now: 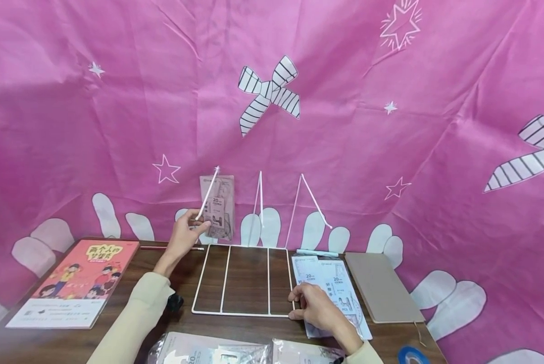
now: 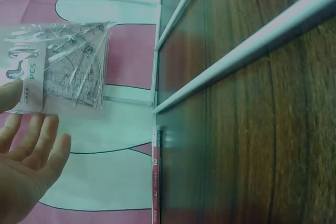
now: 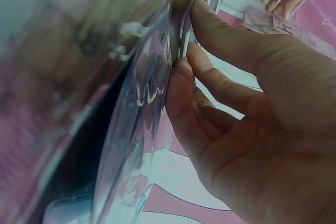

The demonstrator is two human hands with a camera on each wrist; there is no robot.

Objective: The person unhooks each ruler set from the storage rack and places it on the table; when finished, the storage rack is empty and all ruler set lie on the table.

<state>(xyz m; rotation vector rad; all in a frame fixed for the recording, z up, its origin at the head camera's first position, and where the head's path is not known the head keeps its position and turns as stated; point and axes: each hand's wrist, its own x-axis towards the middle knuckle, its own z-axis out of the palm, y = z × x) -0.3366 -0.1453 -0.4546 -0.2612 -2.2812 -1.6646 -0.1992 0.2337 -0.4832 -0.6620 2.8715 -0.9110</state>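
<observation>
Two hands: clear packet (image 1: 218, 207), white wire rack (image 1: 244, 280).

Left arm: reaches forward and up from the lower left, in a light cream sleeve, the forearm raised off the table.
Left hand (image 1: 186, 233): lifted, palm turned inward; in the left wrist view the four fingers (image 2: 37, 135) are nearly straight and a little spread, with the thumb at the upper edge.
Left grip: thumb and fingertips pinch together.
Right arm: comes in from the lower right edge, only the cuff is visible.
Right hand (image 1: 319, 309): low, palm down, knuckles upward.
Right grip: in the right wrist view the fingers (image 3: 202, 98) are curled, the tips pressed close together beside the thumb.
</observation>
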